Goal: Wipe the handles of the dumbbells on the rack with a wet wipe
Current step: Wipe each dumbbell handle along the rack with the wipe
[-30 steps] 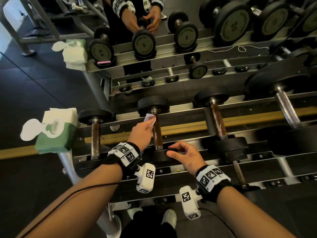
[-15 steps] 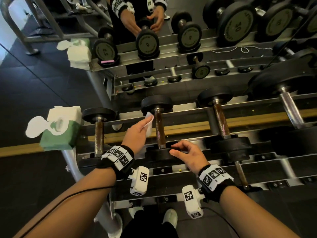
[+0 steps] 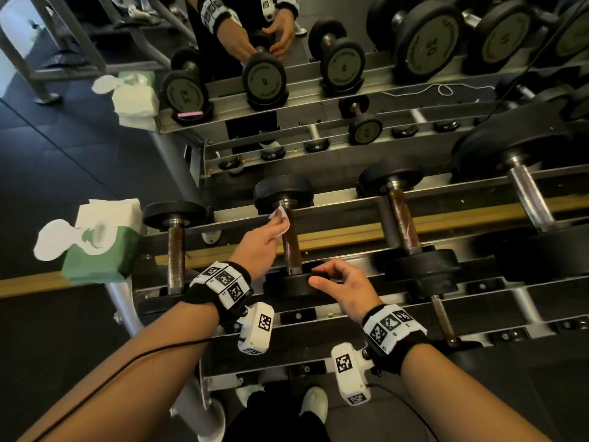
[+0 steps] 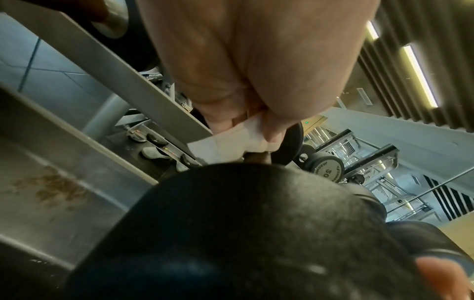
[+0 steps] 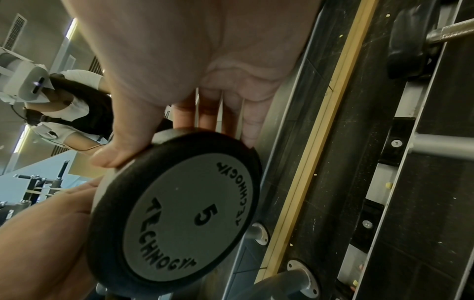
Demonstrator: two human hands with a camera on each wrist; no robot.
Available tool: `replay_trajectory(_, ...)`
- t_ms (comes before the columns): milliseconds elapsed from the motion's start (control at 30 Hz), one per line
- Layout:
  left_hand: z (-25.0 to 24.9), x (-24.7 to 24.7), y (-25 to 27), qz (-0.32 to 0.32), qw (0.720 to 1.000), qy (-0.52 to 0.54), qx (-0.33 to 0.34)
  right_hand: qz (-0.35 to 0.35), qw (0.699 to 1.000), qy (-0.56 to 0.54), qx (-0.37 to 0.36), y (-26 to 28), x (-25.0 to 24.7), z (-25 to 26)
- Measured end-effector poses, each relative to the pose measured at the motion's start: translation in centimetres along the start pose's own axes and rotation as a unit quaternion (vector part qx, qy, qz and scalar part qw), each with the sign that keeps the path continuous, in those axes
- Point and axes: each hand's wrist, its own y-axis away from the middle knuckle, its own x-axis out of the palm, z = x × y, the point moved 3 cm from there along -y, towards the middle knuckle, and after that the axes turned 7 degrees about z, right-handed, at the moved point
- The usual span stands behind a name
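Observation:
A small dumbbell marked 5 [image 5: 179, 213] lies on the rack [image 3: 446, 224], its brown handle [image 3: 291, 247] running away from me. My left hand [image 3: 267, 234] pinches a white wet wipe [image 3: 280, 218] against the far end of that handle, close to the far weight head [image 3: 283, 189]. In the left wrist view the wet wipe [image 4: 231, 140] sits folded between thumb and fingers. My right hand [image 3: 338, 282] grips the near weight head [image 3: 296, 285], thumb on its rim and fingers over the top.
A green and white wipe pack [image 3: 98, 244] sits at the rack's left end. Other dumbbells lie left [image 3: 175, 250] and right [image 3: 404, 224] of mine, a large one [image 3: 529, 199] farther right. A mirror behind shows the rack again. Lower rails hold empty cradles.
My left hand has slid the wipe up the handle toward the far weight head. The right hand keeps its hold on the near head.

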Motion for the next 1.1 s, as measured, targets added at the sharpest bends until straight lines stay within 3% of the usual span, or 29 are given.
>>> replay_trajectory(333,1.1,0.0,4.1,0.079,0.997,0.005,0.001,-0.002,1.0,-0.005,-0.001,0.1,0.0,0.0)
replay_trajectory(400,1.1,-1.1,4.0,0.028,0.996,0.089,-0.01,-0.002,1.0,-0.004,-0.001,0.1,0.0,0.0)
replay_trajectory(467,1.0,-2.4,3.6,-0.085,0.987,0.133,-0.008,-0.004,1.0,-0.002,-0.003,0.1,0.0,-0.1)
replay_trajectory(533,0.7,-3.5,3.0,-0.185,0.979,0.078,0.02,-0.004,1.0,0.006,-0.005,0.1,0.2,-0.3)
replay_trajectory(567,0.5,-3.6,2.6,-0.203,0.977,0.047,0.035,-0.003,1.0,0.009,-0.006,0.1,0.2,-0.3)
replay_trajectory(667,-0.2,-2.3,1.0,-0.132,0.989,-0.033,0.066,0.0,1.0,0.005,-0.014,0.0,0.0,-0.5)
replay_trajectory(767,0.1,-0.7,-0.5,-0.032,0.984,-0.169,0.049,0.001,1.0,0.004,-0.017,-0.1,-0.1,-0.6)
replay_trajectory(1100,1.4,0.6,1.2,0.073,0.964,-0.254,0.002,-0.007,1.0,-0.004,-0.028,-0.2,0.1,-0.3)
